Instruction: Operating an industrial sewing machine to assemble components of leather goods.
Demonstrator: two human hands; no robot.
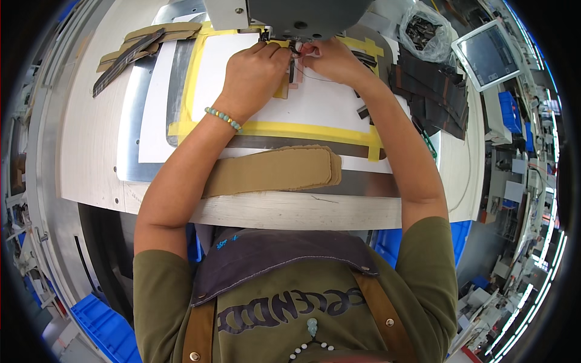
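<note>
Both hands work close together under the sewing machine head [302,21]. My left hand [257,78], with a beaded bracelet [223,120] at its wrist, has its fingers bent and drawn together just left of the needle area. What its fingertips hold is hidden. On the other side my right hand [339,60] pinches beside the presser foot, and what lies in the pinch is too small to make out. A short dark strip [292,71] lies between the hands, beside a dark thread [315,78] trailing to the right.
Yellow tape [278,130] frames the white work surface. A stack of tan fabric pieces [272,170] lies at the near edge, more tan and dark strips [142,45] at far left. Dark fabric pieces [430,91], a bag of scraps [422,33] and a screen [487,54] are at right.
</note>
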